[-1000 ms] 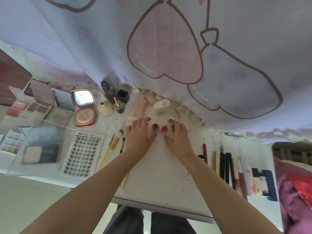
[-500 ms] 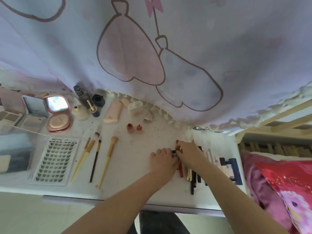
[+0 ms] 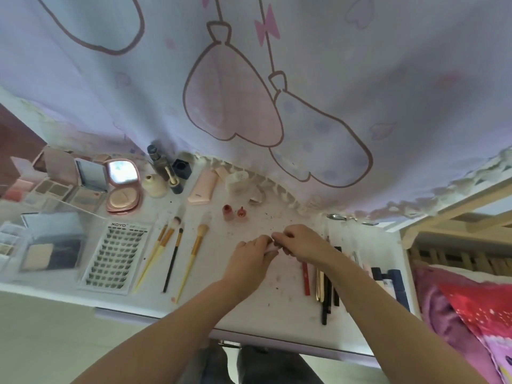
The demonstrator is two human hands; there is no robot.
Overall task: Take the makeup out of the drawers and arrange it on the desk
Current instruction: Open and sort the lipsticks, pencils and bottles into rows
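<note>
On the white desk (image 3: pixel 249 306), my left hand (image 3: pixel 250 259) and my right hand (image 3: pixel 300 241) meet at the middle and pinch a small white item (image 3: pixel 271 246) between them; what it is I cannot tell. Two small red bottles (image 3: pixel 234 212) stand just beyond the hands. Several brushes (image 3: pixel 177 253) lie in a row to the left. A row of pencils and pens (image 3: pixel 322 284) lies to the right, partly under my right forearm. A lash tray (image 3: pixel 115 254) and an open pink compact (image 3: pixel 122 187) sit further left.
Eyeshadow palettes (image 3: pixel 52 189) and a clear box (image 3: pixel 50 242) crowd the left end. Small bottles (image 3: pixel 166 176), a pink tube (image 3: pixel 203 188) and a white jar (image 3: pixel 237 180) line the back under a hanging lilac curtain (image 3: pixel 277 79). Dark blue cases (image 3: pixel 390 281) sit at the right end beside a bed.
Both hands left the two red bottles, went right to the pencil row, and now sit together mid-desk pinching a small white item. The view has swung back to the left.
</note>
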